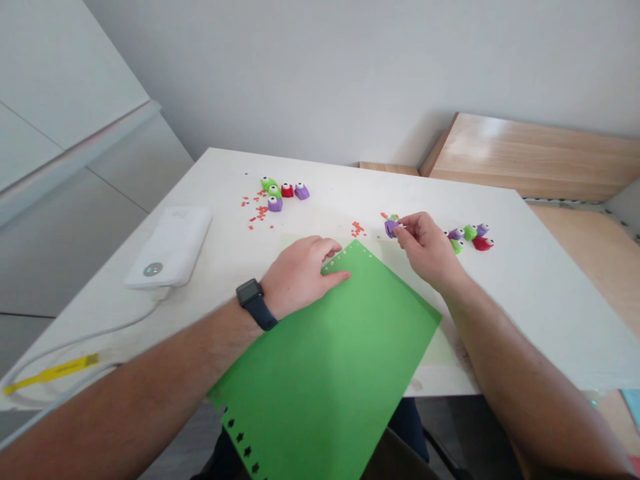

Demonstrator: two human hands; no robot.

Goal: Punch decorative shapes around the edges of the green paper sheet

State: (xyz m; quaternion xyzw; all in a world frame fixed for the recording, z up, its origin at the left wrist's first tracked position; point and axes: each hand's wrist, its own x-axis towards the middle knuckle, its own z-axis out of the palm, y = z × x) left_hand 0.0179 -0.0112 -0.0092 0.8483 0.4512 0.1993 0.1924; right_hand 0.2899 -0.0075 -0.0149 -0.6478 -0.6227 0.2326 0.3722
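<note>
My left hand, with a black watch on its wrist, lies over the upper edge of a green paper sheet and holds it near its corner. Small punched holes run along that edge, and star-shaped holes line the sheet's lower edge. My right hand pinches a purple craft paper punch between thumb and fingers, just beyond the sheet's right edge. Several more punches in green, purple and red sit right of that hand.
A second group of punches stands at the far left of the white table, among red paper bits. More bits lie nearby. A white power bank trails a cable at left. The sheet overhangs the table's front edge.
</note>
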